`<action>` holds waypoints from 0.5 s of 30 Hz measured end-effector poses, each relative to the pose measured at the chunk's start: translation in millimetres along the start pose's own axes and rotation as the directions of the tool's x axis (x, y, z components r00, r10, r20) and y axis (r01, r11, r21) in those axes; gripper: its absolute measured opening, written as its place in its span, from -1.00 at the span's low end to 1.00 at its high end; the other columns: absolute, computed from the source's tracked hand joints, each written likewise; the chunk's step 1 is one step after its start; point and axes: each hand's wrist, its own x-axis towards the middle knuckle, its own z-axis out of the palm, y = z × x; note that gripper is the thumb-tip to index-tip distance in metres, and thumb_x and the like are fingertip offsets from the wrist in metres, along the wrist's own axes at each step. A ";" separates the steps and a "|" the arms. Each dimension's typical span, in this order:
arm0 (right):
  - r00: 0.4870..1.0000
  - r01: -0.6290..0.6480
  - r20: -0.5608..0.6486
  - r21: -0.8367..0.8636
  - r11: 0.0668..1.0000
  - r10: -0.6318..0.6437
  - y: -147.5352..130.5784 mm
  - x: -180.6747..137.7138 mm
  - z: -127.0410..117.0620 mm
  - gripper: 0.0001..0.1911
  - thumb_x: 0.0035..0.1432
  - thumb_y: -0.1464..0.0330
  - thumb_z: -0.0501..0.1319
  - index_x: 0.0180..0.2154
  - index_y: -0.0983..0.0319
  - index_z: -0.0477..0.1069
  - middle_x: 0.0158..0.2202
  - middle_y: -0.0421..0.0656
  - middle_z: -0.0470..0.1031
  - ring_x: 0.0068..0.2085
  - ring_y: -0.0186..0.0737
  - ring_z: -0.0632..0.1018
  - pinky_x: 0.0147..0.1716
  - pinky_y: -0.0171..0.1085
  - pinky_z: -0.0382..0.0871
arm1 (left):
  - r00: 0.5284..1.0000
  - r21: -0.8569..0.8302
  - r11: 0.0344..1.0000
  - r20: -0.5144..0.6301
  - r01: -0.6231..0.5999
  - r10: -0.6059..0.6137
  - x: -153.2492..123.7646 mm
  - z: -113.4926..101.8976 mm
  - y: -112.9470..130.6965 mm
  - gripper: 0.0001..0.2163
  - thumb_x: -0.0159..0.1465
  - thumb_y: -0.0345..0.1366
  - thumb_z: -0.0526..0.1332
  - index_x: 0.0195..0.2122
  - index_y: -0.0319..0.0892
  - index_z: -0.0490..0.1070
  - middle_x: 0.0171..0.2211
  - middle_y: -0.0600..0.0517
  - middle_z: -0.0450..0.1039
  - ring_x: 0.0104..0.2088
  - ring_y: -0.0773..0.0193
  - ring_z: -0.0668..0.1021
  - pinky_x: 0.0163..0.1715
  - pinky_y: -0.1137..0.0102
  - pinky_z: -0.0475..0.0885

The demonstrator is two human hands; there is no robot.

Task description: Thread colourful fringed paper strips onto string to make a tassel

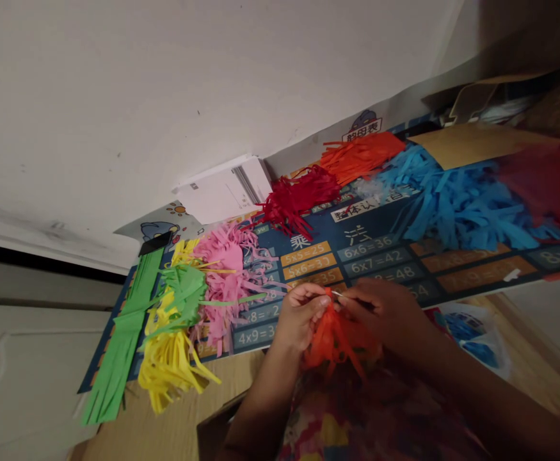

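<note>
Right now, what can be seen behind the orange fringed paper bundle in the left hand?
Below the orange fringed paper bundle, held near its top by the left hand, multicoloured patterned cloth shows. Whatever lies directly behind its dense middle is covered.

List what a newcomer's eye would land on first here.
First, the bright orange paper tassel at lower center, its top pinched by the left hand, while the right hand holds a thin pale item beside it. Next, the big blue fringe pile at right, then the pink, yellow and green fringes at left, on a multiplication chart.
</note>
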 end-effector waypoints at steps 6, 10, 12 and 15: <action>0.994 -0.058 0.091 0.064 0.996 0.052 5.7 -0.9 2.6 -0.80 0.23 0.32 0.15 -0.25 0.20 0.54 -0.41 -0.16 0.54 -0.39 -0.24 0.50 -0.41 -0.30 0.25 | 0.977 0.087 0.974 0.023 -0.211 0.210 -4.0 7.7 -4.0 -0.63 -0.07 -0.32 0.55 -0.43 -0.17 0.34 -0.47 0.13 0.51 -0.45 0.37 0.58 -0.37 0.49 0.45; 0.980 -0.130 0.175 0.233 0.964 0.090 7.0 -3.4 3.7 -0.66 0.23 0.30 0.17 0.03 0.19 0.44 -0.23 -0.13 0.60 -0.32 -0.21 0.57 -0.34 -0.29 0.38 | 0.939 0.332 0.892 -0.045 -0.307 0.341 -10.6 10.4 -5.4 -0.67 -0.05 -0.40 0.52 -0.42 -0.15 0.36 -0.48 0.12 0.49 -0.39 0.31 0.57 -0.32 0.47 0.42; 0.980 -0.125 0.183 0.256 0.959 0.079 7.1 -4.4 5.1 -0.73 0.31 0.25 0.11 -0.04 0.18 0.46 -0.18 -0.12 0.60 -0.22 -0.18 0.59 -0.28 -0.27 0.40 | 0.915 0.453 0.829 -0.067 -0.328 0.399 -14.2 9.4 -7.0 -0.69 -0.06 -0.44 0.51 -0.42 -0.14 0.39 -0.46 0.12 0.49 -0.40 0.32 0.54 -0.32 0.47 0.38; 0.983 -0.103 0.166 0.171 0.980 0.075 5.8 -5.0 7.5 -0.72 0.36 0.21 0.06 -0.19 0.19 0.48 -0.30 -0.12 0.60 -0.28 -0.15 0.59 -0.32 -0.26 0.39 | 0.905 0.569 0.750 -0.022 -0.337 0.424 -17.5 7.2 -10.7 -0.73 -0.02 -0.45 0.49 -0.37 -0.11 0.44 -0.41 0.10 0.52 -0.36 0.28 0.54 -0.29 0.46 0.35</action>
